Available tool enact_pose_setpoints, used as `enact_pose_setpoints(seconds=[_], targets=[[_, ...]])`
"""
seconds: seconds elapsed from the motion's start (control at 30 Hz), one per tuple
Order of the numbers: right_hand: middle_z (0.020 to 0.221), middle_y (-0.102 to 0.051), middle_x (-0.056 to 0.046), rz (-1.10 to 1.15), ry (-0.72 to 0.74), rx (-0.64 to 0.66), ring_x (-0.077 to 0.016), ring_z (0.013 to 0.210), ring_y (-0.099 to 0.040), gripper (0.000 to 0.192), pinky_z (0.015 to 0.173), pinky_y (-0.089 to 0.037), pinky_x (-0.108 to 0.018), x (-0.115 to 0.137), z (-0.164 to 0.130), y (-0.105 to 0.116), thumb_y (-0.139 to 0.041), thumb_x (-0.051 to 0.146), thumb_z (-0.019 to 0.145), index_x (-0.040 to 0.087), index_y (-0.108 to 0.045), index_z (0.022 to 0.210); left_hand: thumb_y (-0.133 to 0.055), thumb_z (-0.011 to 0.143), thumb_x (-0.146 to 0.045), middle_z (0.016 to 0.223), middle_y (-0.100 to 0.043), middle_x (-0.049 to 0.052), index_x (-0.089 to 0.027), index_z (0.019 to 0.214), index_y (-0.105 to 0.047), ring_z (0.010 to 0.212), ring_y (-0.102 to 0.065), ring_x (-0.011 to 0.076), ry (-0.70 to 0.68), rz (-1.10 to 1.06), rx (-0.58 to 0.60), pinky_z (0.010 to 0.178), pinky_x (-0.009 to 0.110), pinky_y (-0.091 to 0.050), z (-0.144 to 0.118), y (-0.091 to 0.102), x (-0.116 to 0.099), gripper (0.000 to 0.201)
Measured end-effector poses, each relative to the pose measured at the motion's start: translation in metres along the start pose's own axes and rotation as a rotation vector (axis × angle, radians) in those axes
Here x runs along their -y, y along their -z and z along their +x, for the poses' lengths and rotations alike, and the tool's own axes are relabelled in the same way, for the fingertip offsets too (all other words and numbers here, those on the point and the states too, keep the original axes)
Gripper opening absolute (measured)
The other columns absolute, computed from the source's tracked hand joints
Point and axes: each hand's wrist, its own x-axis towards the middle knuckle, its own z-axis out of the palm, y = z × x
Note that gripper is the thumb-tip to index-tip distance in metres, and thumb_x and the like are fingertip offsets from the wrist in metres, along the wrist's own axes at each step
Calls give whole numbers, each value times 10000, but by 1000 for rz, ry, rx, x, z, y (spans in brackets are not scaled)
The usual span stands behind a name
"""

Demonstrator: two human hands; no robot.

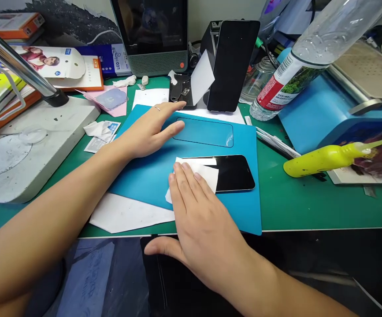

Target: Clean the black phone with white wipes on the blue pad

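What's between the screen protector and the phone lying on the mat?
Only bare blue mat separates the screen protector from the phone, seen in the head view.

Two phones are seen: one [233, 172] flat on the single blue mat [243, 211], one [232, 66] propped upright. One glass protector [204, 132] is counted, one white wipe [199, 174], two clear bottles [296, 70] [255, 79], one yellow bottle [326, 158], and two hands [147, 130] [200, 220].

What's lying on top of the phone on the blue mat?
A white wipe covers the left end of the phone, pressed down by the right hand's fingers. The screen beneath the wipe is hidden.
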Motion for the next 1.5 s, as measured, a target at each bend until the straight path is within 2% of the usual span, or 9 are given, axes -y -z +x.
enact_pose_setpoints(seconds=[0.3, 0.5, 0.63, 0.77, 1.0, 1.23, 1.5], targets=[[1640, -364, -309, -78, 89, 8, -406, 1548, -360, 1105, 1226, -427, -514, -23, -31, 12, -402, 827, 895, -76, -445, 1530, -365, 1079, -534, 1535, -563, 113, -214, 1518, -518, 1437, -499, 303, 0, 47, 28, 1240, 502, -351, -1, 1, 1, 564], [1627, -386, -327, -201, 43, 14, -416, 1518, -420, 1032, 1168, -493, -533, -50, -59, 25, -438, 754, 947, -95, -422, 1535, -378, 1072, -527, 1534, -566, 112, -219, 1503, -537, 1433, -505, 313, 12, 33, 42, 1241, 511, -350, 0, 1, 0, 554], [1645, -375, -316, -230, -16, -4, -409, 1534, -400, 952, 1167, -481, -575, -64, -72, 28, -336, 697, 1012, -73, -368, 1571, -373, 1073, -517, 1529, -573, 116, -203, 1489, -554, 1428, -509, 318, 12, 43, 44, 1233, 501, -363, 0, 1, 0, 552], [1665, -355, -299, -198, -16, 1, -393, 1560, -361, 941, 1187, -458, -576, -71, -77, 30, -326, 691, 1017, -46, -317, 1602, -361, 1077, -518, 1531, -566, 128, -186, 1497, -541, 1430, -507, 314, 10, 52, 33, 1233, 501, -358, 0, 1, 1, 564], [1698, -306, -273, -154, 8, 18, -395, 1575, -330, 937, 1214, -411, -609, -84, -69, 32, -390, 657, 1017, 24, -161, 1668, -353, 1077, -536, 1543, -548, 118, -212, 1523, -509, 1438, -496, 313, -12, 39, 43, 1230, 511, -361, 1, 0, 2, 573], [1666, -339, -320, -193, -16, 35, -406, 1573, -324, 960, 1214, -397, -625, -92, -45, 29, -314, 697, 1014, -47, -264, 1618, -369, 1074, -527, 1560, -538, 117, -216, 1522, -514, 1449, -489, 321, -35, 21, 42, 1236, 510, -354, 1, -2, 2, 564], [1663, -323, -330, -131, -36, 75, -418, 1579, -295, 1026, 1223, -383, -623, -76, -18, 25, -328, 756, 980, -71, -331, 1588, -406, 1075, -508, 1545, -550, 111, -220, 1503, -533, 1442, -507, 304, -54, 17, 32, 1234, 493, -374, 3, -3, 2, 531]])
